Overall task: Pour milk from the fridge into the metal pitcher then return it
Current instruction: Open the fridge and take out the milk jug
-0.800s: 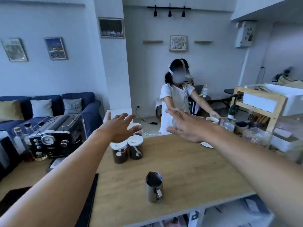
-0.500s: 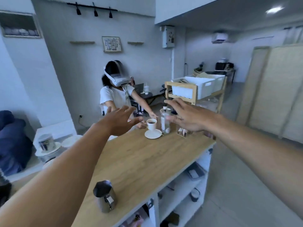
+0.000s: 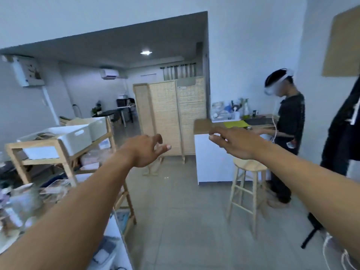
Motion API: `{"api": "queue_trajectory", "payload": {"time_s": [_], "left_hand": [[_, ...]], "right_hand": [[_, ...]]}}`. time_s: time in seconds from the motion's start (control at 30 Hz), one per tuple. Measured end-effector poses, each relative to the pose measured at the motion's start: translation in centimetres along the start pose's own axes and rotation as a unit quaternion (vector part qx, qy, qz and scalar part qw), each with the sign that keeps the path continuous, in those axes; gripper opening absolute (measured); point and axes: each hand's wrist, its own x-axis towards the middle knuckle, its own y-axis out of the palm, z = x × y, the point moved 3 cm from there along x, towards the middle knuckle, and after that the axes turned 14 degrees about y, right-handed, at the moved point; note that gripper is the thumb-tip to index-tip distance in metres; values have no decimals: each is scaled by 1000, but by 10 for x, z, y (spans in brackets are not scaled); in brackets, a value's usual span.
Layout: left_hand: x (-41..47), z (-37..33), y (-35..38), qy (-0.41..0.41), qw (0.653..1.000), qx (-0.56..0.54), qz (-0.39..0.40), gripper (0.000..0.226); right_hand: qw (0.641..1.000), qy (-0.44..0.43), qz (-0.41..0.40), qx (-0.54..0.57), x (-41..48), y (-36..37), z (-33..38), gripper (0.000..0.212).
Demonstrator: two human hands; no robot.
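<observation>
My left hand [image 3: 144, 151] and my right hand [image 3: 236, 142] are both stretched out in front of me at chest height, fingers spread, holding nothing. They hang in the air over a grey tiled floor [image 3: 181, 217]. The metal pitcher, the milk and a fridge are not in view. A low white cabinet [image 3: 212, 158] with a wooden top stands beyond my right hand.
A wooden shelf rack [image 3: 64, 152] with white bins stands at the left. A wooden stool [image 3: 248, 184] is in front of the white cabinet. A person in dark clothes with a headset [image 3: 288, 125] stands at the counter on the right. A folding rattan screen [image 3: 171, 115] stands straight ahead.
My view has swung far to the right, away from the wooden counter and the metal pitcher, toward the open floor and the white cabinet. Both hands stay outstretched and empty.
</observation>
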Motion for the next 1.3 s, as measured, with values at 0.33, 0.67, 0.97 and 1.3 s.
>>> {"api": "queue_trajectory", "payload": {"time_s": [0.33,0.67,0.97,1.3], "left_hand": [[237,-270,17,280,957,-54,-48,53],[326,-536,-20,503,835,-201,-89,43],[313,-704,-43,712,666,-157,-158,50],[251,-800,-26,801,505,-134,-293,83]], "right_hand": [[963,258,-36,-62,-120,-99,-282,51],[871,468,-121,-91,-273,-173,-385,52],[717,665,-165,-132,-386,-158,-407,34],[564,792,-192,-137,-455,-87,-406,49]]}}
